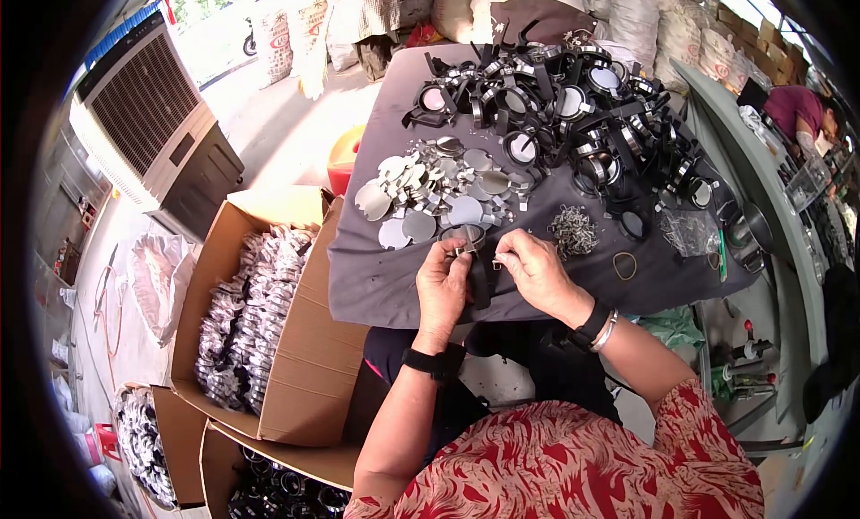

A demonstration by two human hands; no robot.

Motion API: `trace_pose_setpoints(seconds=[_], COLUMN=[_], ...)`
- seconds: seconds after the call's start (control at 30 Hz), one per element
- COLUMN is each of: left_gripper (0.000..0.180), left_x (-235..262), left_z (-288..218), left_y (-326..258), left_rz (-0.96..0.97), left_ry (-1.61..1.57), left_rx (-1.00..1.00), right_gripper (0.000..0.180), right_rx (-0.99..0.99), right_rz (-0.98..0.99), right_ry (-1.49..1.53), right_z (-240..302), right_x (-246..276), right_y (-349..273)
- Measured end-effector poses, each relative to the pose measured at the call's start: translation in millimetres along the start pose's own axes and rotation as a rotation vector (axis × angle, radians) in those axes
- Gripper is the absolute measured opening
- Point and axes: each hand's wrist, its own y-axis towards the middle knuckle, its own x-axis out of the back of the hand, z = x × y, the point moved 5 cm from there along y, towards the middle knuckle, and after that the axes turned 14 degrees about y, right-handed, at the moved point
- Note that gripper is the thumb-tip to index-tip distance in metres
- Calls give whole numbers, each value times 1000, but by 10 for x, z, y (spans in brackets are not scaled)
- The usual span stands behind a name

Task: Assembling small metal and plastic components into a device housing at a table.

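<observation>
Open brown cardboard box (296, 340) of bagged silver parts: butts against the left edge of the grey cloth-covered surface (376, 277).

Left hand (442, 286): grip closed, fingers pinching a small round black-framed mirror piece (464, 239) near the surface's front edge.

Heap of loose round silver discs (430, 192): just behind the hands.

Right hand (536, 270): grip closed; fingertips on the same piece's right side, item held too small to tell.

Small pile of metal clips (573, 231): just right of the hands.

Black frame pile (573, 107): fills the far half; bare cloth remains at the front left and right.
</observation>
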Motion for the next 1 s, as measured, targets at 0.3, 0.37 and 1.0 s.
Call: trace_pose_setpoints(seconds=[0.3, 0.37, 1.0], left_gripper=[14, 13, 19], left_x=[5, 9, 32], left_z=[7, 9, -3], left_y=[-29, -24, -53], left_rz=[15, 11, -53], left_ry=[-43, -37, 27], left_rx=[-6, -10, -59], right_gripper=[11, 12, 8], right_rx=[176, 184, 123], right_rz=[-65, -62, -113], right_ry=[-42, -60, 52], right_z=[-74, -90, -66], right_x=[-223, -242, -253], right_y=[54, 49, 50])
